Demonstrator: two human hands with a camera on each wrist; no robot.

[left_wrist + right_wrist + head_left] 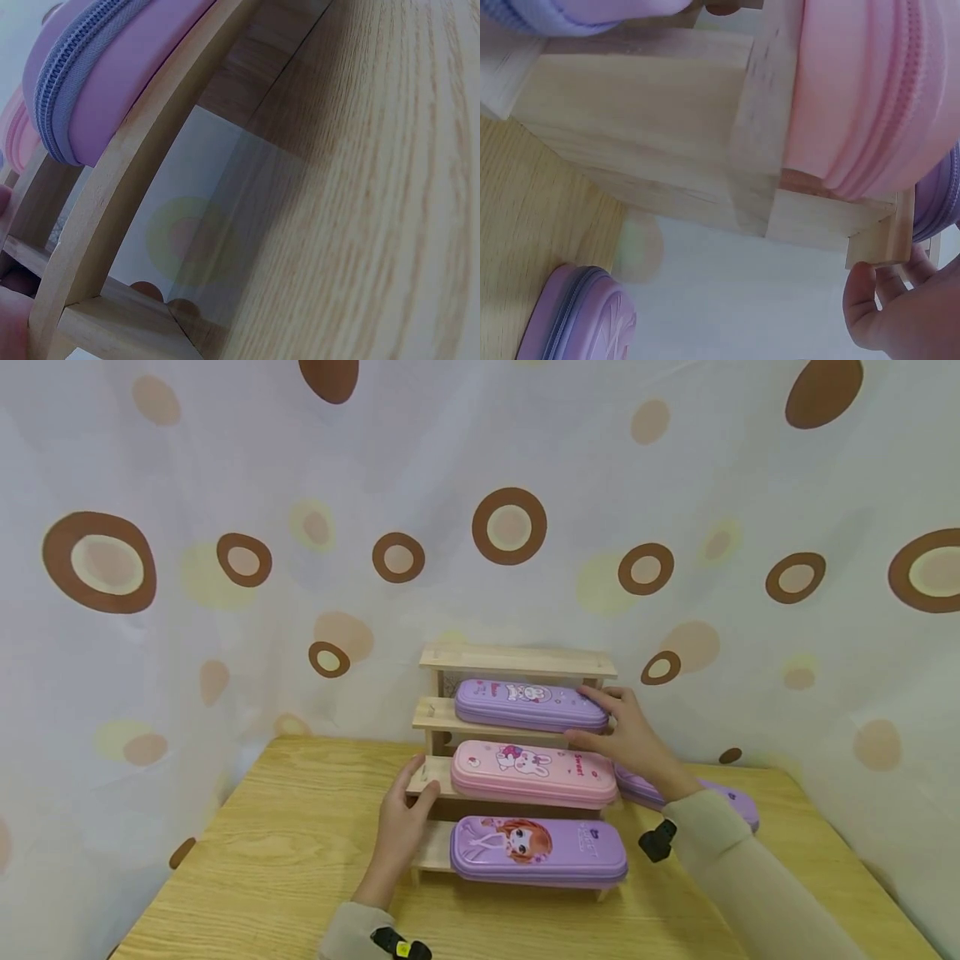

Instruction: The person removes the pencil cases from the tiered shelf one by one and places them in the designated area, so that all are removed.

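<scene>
left hand (403,814) and right hand (633,739) apart, both clamped on the tiered wooden rack (517,659), so keep those pencil cases (534,774) level!

VERTICAL: pale grey-white hanging cloth (450,602), printed with brown rings (480,526) and beige oval spots (651,421), behind and to both sides of the fingers (597,697) | HORIZONTAL: yellow-brown wood-grain flat tabletop (315,818), beneath the fingers | LIGHTING: diffuse, soft shading across the cloth above the fingers

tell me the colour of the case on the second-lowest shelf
The case is pink, shown best in the head view.
</scene>
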